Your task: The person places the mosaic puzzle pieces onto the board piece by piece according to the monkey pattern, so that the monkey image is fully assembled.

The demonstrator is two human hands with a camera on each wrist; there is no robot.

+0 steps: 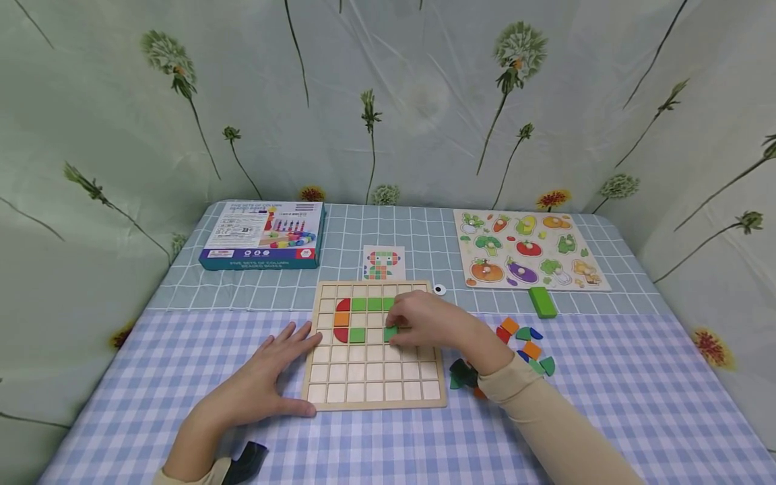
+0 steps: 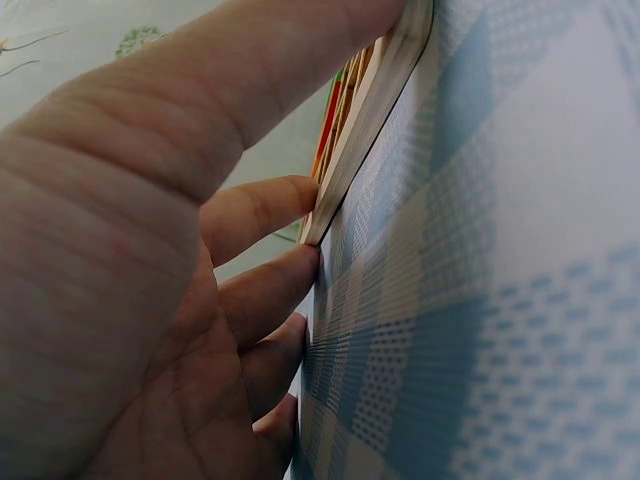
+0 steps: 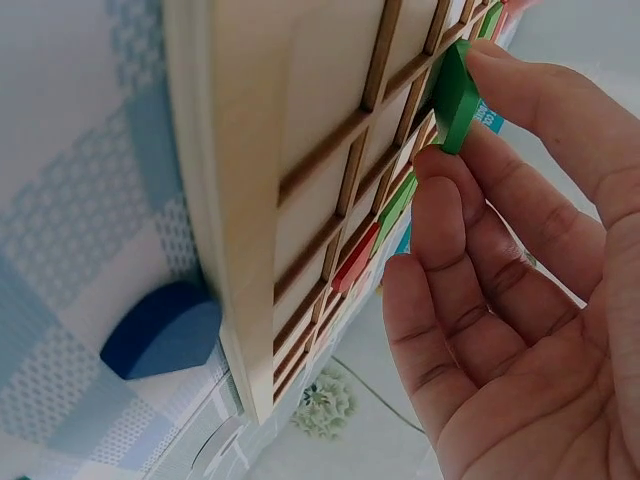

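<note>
A wooden grid board (image 1: 374, 370) lies in front of me, with green, orange and red pieces set in its upper left cells. My left hand (image 1: 261, 384) rests spread at the board's left side, thumb and fingertips at its edge. My right hand (image 1: 427, 316) pinches a green square tile (image 3: 457, 98) between thumb and fingers, tilted over a cell in the upper right of the board. Beyond it, a red curved piece (image 3: 355, 262) sits in the grid, hidden by the hand in the head view. A dark blue quarter-round piece (image 3: 165, 330) lies beside the board.
Behind the board lies a small pattern card (image 1: 384, 263), with a round eye-like disc (image 1: 439, 289) near the corner. Loose coloured pieces (image 1: 531, 349) are scattered right, below a green block (image 1: 542, 303). A vegetable puzzle board (image 1: 506, 259) and a boxed set (image 1: 263, 236) stand farther back.
</note>
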